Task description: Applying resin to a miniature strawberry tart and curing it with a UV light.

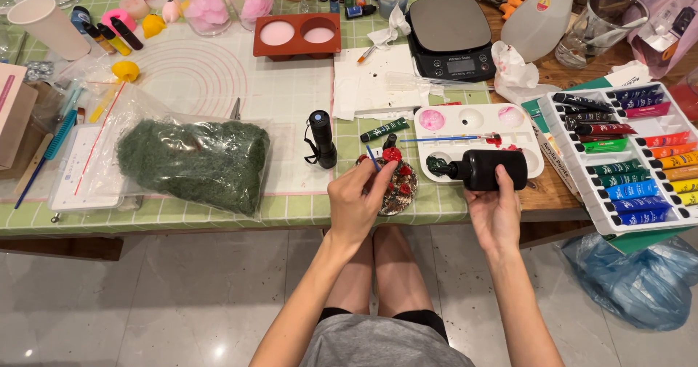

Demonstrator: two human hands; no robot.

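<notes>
My left hand point(358, 198) pinches a thin blue-handled brush point(372, 156) and rests on a small round craft piece point(399, 185) with red blobs and dark speckles near the table's front edge. A black bottle point(486, 169) lies on its side in my right hand point(496, 211), its nozzle pointing left into a well of the white paint palette point(465, 123). Dark green paint sits in that well. A second blue brush point(443, 139) lies across the palette.
A bag of dark green moss point(193, 162) lies at left. A black flashlight point(321, 137), a green paint tube point(384, 128), a red two-well mould point(297, 35), a kitchen scale point(449, 36) and a tray of paint tubes point(634, 156) surround the work spot.
</notes>
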